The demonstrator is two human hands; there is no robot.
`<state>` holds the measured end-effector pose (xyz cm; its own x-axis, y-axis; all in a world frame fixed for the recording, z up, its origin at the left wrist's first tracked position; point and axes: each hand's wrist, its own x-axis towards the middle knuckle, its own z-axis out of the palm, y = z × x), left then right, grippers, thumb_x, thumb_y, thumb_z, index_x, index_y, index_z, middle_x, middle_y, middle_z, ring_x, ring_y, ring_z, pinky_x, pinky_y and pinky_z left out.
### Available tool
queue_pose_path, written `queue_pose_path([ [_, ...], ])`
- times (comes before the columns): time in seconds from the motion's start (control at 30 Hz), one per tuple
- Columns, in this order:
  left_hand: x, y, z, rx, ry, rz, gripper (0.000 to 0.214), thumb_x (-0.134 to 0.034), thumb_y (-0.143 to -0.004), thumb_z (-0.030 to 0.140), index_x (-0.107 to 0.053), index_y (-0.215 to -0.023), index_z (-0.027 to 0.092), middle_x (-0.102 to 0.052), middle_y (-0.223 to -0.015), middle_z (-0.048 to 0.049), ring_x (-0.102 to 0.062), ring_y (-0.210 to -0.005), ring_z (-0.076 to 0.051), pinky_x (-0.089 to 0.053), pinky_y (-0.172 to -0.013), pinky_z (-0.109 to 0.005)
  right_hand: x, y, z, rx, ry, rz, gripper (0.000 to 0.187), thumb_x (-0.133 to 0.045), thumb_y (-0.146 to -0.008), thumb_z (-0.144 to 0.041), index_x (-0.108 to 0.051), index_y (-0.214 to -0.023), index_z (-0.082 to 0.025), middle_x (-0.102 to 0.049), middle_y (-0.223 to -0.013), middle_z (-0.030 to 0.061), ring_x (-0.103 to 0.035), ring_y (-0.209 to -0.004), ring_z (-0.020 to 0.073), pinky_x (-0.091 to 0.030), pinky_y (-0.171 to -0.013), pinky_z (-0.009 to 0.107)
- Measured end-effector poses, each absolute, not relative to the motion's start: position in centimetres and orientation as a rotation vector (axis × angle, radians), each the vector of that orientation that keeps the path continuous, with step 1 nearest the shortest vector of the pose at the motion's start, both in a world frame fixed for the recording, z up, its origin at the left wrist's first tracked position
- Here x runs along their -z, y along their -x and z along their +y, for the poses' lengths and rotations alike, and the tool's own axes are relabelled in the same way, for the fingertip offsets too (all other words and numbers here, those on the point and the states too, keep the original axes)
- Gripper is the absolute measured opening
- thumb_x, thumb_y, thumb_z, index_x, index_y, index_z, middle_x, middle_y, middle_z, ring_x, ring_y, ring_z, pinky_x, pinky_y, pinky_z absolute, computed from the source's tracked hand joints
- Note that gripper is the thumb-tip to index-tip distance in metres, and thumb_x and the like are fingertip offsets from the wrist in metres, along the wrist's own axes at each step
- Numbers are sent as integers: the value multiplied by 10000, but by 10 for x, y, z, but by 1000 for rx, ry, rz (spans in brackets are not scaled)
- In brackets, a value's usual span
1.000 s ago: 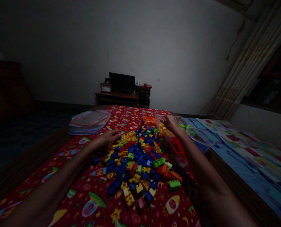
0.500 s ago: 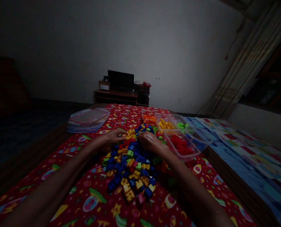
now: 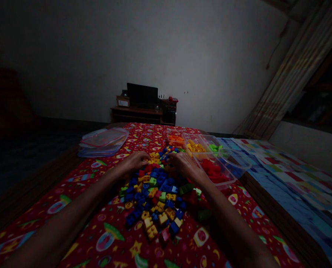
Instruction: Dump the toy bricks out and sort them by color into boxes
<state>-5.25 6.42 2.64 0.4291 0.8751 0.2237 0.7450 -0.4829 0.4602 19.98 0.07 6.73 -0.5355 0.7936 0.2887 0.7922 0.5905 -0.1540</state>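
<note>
A heap of mixed toy building bricks (image 3: 155,190), mostly blue and yellow with some green and red, lies on the red patterned cloth (image 3: 112,242). At the heap's far left edge is my left hand (image 3: 136,160), fingers curled together beside several yellow bricks (image 3: 154,156). Whatever may be between those fingertips is too dark and small to name. My right hand (image 3: 183,164) reaches over the far right part of the heap. Its fingers bend down and close toward the bricks, and their tips are partly hidden in shadow.
Right of the heap stand clear plastic boxes: one with red bricks (image 3: 214,171), others with yellow bricks (image 3: 195,147), orange bricks (image 3: 176,140) and green bricks (image 3: 215,149). Stacked clear lids (image 3: 103,141) lie at the left. A monitor (image 3: 142,95) stands on a desk behind.
My right hand has shifted a little to the right, uncovering bricks in the middle. A yellow brick seen at my left fingertips earlier no longer shows there.
</note>
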Motion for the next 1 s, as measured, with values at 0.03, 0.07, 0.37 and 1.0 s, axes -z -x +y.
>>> queue_pose_path([
  [0.03, -29, 52, 63, -645, -2391, 1431, 325, -574, -695, 438, -749, -839, 205, -749, -922, -62, -669, -845, -241, -499, -761, -295, -67, -201, 1, -12, 1285, -2478, 234, -454, -959, -233, -658, -904, -131, -591, -690, 29, -405, -569, 103, -255, -572, 258],
  [0.07, -31, 52, 61, -665, -2376, 1451, 333, -562, -707, 451, -748, -832, 205, -750, -893, -57, -670, -831, -242, -495, -751, -293, -67, -203, 1, -23, 1283, -2462, 264, -444, -968, -253, -651, -859, -132, -562, -659, 16, -375, -557, 101, -253, -571, 259],
  [0.37, -47, 42, 53, -889, -2126, 1255, 449, -580, -684, 595, -707, -772, 174, -709, -757, -26, -639, -739, -212, -484, -634, -261, -62, -214, 11, -103, 1305, -2379, 292, -663, -835, -235, -651, -1118, -162, -634, -870, 49, -551, -794, 156, -406, -725, 249],
  [1.0, -55, 9, 28, -733, -2256, 1157, 422, -552, -742, 503, -725, -952, 180, -726, -847, -23, -642, -766, -206, -500, -709, -282, -60, -200, 15, -401, 1007, -2262, 216, -709, -764, -170, -621, -961, -151, -589, -799, -12, -514, -688, 110, -369, -613, 215],
])
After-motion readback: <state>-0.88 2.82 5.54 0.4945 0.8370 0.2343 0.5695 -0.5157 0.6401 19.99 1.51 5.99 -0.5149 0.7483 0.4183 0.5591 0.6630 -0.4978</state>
